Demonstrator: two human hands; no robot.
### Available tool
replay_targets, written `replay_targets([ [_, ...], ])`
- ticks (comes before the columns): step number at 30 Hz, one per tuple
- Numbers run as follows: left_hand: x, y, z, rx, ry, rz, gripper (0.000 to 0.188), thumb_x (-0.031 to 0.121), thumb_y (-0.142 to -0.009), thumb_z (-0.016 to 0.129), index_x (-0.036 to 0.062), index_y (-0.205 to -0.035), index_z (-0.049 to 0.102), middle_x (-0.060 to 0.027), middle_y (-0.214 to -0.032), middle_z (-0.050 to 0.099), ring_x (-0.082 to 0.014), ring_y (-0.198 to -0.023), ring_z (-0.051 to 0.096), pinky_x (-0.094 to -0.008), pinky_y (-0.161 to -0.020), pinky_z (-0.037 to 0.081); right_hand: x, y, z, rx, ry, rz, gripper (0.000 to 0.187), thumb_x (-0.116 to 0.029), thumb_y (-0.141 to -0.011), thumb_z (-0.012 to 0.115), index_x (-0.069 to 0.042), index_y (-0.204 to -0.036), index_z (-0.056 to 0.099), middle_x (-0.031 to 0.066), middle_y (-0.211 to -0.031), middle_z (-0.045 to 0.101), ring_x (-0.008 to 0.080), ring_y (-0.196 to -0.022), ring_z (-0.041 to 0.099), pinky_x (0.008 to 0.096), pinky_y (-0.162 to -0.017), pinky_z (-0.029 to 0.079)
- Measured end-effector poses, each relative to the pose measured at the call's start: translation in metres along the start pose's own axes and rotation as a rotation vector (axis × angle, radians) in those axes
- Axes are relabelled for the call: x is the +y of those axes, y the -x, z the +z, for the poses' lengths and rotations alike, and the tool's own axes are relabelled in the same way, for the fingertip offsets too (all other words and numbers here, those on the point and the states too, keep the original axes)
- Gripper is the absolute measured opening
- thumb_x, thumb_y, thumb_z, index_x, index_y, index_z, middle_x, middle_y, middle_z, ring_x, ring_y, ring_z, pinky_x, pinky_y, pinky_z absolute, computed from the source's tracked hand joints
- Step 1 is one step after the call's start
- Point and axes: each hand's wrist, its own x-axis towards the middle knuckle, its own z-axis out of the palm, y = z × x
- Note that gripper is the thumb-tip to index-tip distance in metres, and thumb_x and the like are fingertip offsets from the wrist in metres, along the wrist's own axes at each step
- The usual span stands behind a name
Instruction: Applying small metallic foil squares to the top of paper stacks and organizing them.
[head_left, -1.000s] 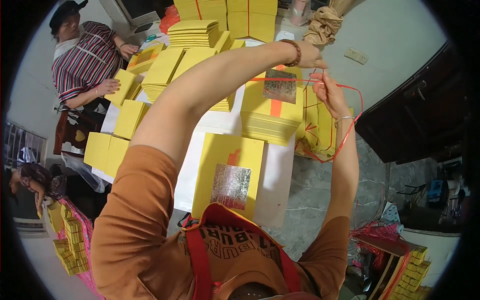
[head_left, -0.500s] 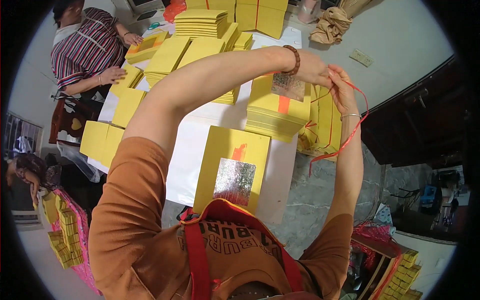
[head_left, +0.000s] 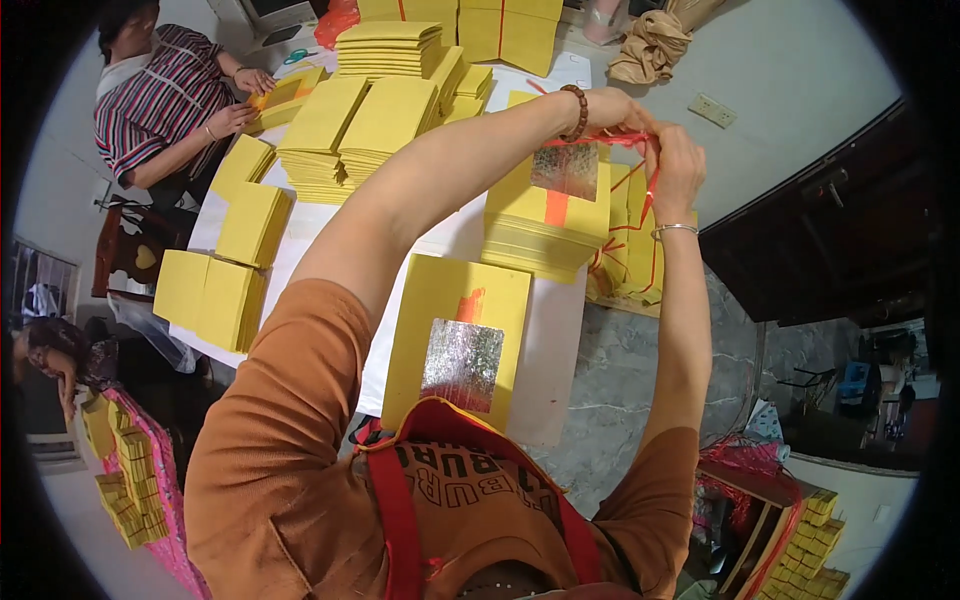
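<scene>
My left hand point(head_left: 612, 106), with a beaded bracelet, reaches across to the far right corner of a stack of yellow paper point(head_left: 530, 243). A silver foil square point(head_left: 563, 172) and an orange patch show on the stack's top sheet. Close beside it is my right hand point(head_left: 682, 165), a bangle on its wrist. Between the hands runs a red string point(head_left: 655, 178), pinched in the closed fingers of both; the left fingertips are partly hidden. Nearer me on the table lies another yellow paper piece point(head_left: 400, 340) with a foil square point(head_left: 462, 362).
Stacks of yellow paper point(head_left: 390, 125) cover the table's far left side. At the far left a person in a striped top point(head_left: 165, 95) handles a yellow bundle point(head_left: 285, 103). Bundles tied with red string point(head_left: 630, 240) stand beyond the table's right edge. A dark door point(head_left: 810, 210) is at right.
The string's long loose loop, which hung outside my right forearm, is drawn up between my hands. My right hand has turned and moved slightly. The other person's hands have come together on the bundle.
</scene>
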Motion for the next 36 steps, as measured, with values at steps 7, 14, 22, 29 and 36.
replay_targets([
  [7,-0.005,-0.006,-0.006,0.043,0.106,0.076,0.031,0.011,-0.079,0.057,0.01,-0.11,0.062,-0.002,-0.081,0.066,-0.0092,-0.062,0.057,-0.0257,-0.056,0.044,0.008,0.007,0.003,0.004,0.088,0.093,0.009,-0.023,-0.082,0.062,-0.015,-0.079,0.058,-0.0027,-0.071,0.058,0.0149,-0.066,0.057,0.0304,-0.058,0.035],
  [14,-0.003,-0.006,-0.007,0.491,-1.138,0.342,0.026,0.01,-0.072,0.058,0.0165,-0.096,0.065,-0.0092,-0.091,0.066,-0.0282,-0.087,0.062,-0.0406,-0.072,0.049,0.006,0.029,-0.005,-0.12,0.338,0.049,0.017,-0.027,-0.086,0.055,-0.015,-0.074,0.056,0.0011,-0.066,0.054,0.0178,-0.062,0.055,0.0324,-0.055,0.034],
  [22,-0.066,0.031,-0.072,0.553,-1.243,0.046,0.013,0.019,-0.075,0.059,0.0111,-0.084,0.063,-0.0129,-0.087,0.065,-0.0299,-0.085,0.062,-0.0415,-0.07,0.049,-0.011,0.161,0.017,-0.409,-0.538,0.797,0.038,-0.031,-0.094,0.045,-0.004,-0.069,0.051,0.0074,-0.057,0.048,0.0175,-0.052,0.046,0.0321,-0.049,0.034],
  [29,-0.096,0.017,-0.087,0.934,-0.521,0.192,0.012,0.008,-0.081,0.052,0.007,-0.086,0.063,-0.0093,-0.073,0.064,-0.0181,-0.058,0.061,-0.03,-0.055,0.049,-0.016,0.122,0.007,-0.076,-1.476,1.511,0.043,-0.044,-0.093,0.042,-0.009,-0.072,0.053,0.0037,-0.078,0.057,0.0147,-0.08,0.055,0.0268,-0.063,0.04],
  [36,-0.013,0.004,-0.012,0.479,0.081,0.277,0.016,0.003,-0.079,0.051,0.003,-0.093,0.06,-0.0072,-0.071,0.062,-0.012,-0.06,0.059,-0.0243,-0.054,0.049,0.008,0.12,0.009,-0.433,-1.209,1.327,0.025,-0.033,-0.088,0.055,-0.008,-0.086,0.06,0.0044,-0.096,0.06,0.0132,-0.097,0.056,0.0312,-0.076,0.045],
])
